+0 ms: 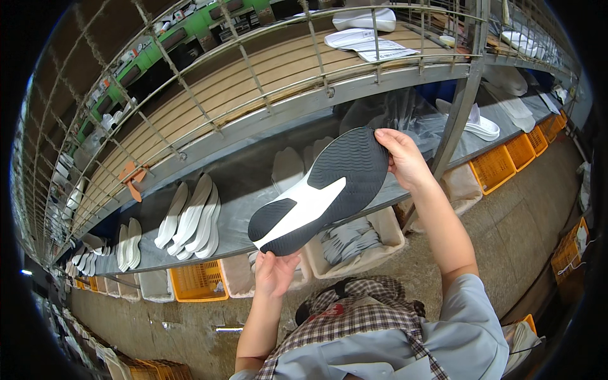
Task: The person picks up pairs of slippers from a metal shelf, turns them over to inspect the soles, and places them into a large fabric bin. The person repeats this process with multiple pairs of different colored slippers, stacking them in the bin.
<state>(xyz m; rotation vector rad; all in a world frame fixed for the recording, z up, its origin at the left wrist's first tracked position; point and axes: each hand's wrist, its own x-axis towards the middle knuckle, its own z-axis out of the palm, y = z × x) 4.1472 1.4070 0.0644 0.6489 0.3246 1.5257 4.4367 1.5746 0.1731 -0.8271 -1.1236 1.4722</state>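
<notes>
A shoe sole (pixel 316 196) with black ridged tread and a white middle section is held up in front of me, tread side facing me. My right hand (pixel 403 158) pinches its wide toe end at the upper right. At the lower left, my left hand (pixel 276 272) grips the narrower heel end. Behind the sole is a grey bench (pixel 240 166), where white soles (pixel 190 218) stand in a leaning group to the left. More pale soles (pixel 288 168) lie just behind the held one, partly hidden by it.
A wire-mesh rack (pixel 266 107) with a slatted shelf rises above the bench; a metal post (pixel 457 120) stands at right. Under the bench are yellow crates (pixel 197 280) and a pale bin (pixel 396 244) of grey pieces. A white sole (pixel 484 128) lies farther right.
</notes>
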